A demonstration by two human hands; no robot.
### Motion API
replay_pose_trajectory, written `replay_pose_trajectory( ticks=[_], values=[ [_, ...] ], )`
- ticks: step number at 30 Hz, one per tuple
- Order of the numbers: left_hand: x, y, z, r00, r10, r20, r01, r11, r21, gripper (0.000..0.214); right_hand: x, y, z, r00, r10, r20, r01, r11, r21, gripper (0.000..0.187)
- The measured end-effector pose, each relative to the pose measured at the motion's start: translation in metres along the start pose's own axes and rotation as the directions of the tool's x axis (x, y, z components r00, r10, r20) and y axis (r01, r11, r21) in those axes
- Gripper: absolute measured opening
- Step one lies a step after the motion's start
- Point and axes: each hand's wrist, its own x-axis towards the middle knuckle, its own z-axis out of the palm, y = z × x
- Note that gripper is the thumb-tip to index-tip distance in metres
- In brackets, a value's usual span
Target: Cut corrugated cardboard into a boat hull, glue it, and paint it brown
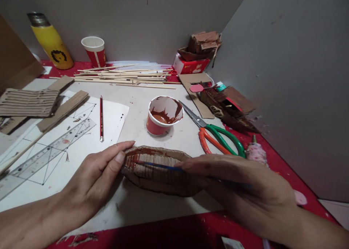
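Observation:
A small boat-shaped cardboard hull [160, 185] is held tilted above the white board, its ribbed inside facing me. My left hand [100, 172] grips its left end between thumb and fingers. In my right hand [242, 183] is a thin blue paintbrush [163, 166], its tip against the ribbed floor near the left end. Reddish-brown paint covers that end and part of the far inner wall; the rest is bare cardboard. Just beyond the hull stands a cut-down paper cup [160, 127] with brown paint inside.
Orange-and-green scissors [215, 134] lie right of the cup. A pencil [101, 118], clear ruler [54, 150] and cardboard pieces [29, 101] are at left. Wooden sticks [125, 76], a yellow bottle [53, 45] and a paper cup [94, 52] stand behind. Brown boat models [231, 107] sit at right.

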Motion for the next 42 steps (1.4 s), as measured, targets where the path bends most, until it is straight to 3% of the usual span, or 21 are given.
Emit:
replay_pose_trajectory(
  ticks=[3, 8, 12, 22, 29, 35, 42],
  values=[
    [-0.0013, -0.0008, -0.0002, 1.000, -0.007, 0.007, 0.007, 1.000, 0.001, 0.035, -0.0022, 0.0009, 0.0004, 1.000, 0.020, -0.019, -0.021, 0.999, -0.028, 0.033],
    [-0.0037, -0.0005, -0.0019, 1.000, -0.010, 0.015, 0.010, 1.000, 0.004, 0.035, -0.0059, 0.0022, 0.0005, 0.997, -0.057, 0.047, 0.058, 0.998, -0.028, 0.035],
    [-0.0014, 0.0012, -0.0014, 1.000, -0.012, 0.020, 0.012, 1.000, 0.014, 0.035, -0.0048, 0.0009, 0.0000, 0.999, 0.014, -0.032, -0.016, 0.998, -0.058, 0.035],
    [-0.0030, -0.0008, -0.0004, 1.000, -0.010, 0.026, 0.010, 1.000, -0.005, 0.033, -0.0001, -0.0033, -0.0029, 0.997, -0.065, 0.049, 0.065, 0.998, -0.012, 0.033],
    [-0.0015, -0.0010, -0.0015, 1.000, -0.005, 0.014, 0.005, 1.000, 0.019, 0.035, -0.0007, -0.0032, -0.0007, 0.999, 0.029, -0.016, -0.030, 0.999, -0.035, 0.029],
    [-0.0005, 0.0015, -0.0005, 1.000, 0.007, 0.006, -0.007, 1.000, 0.012, 0.034, 0.0008, -0.0044, -0.0035, 0.995, -0.070, 0.072, 0.072, 0.997, -0.026, 0.029],
    [-0.0013, 0.0015, -0.0006, 1.000, 0.001, 0.000, -0.001, 1.000, 0.022, 0.035, -0.0008, -0.0032, -0.0016, 1.000, -0.012, 0.026, 0.014, 0.998, -0.055, 0.031]
  ],
)
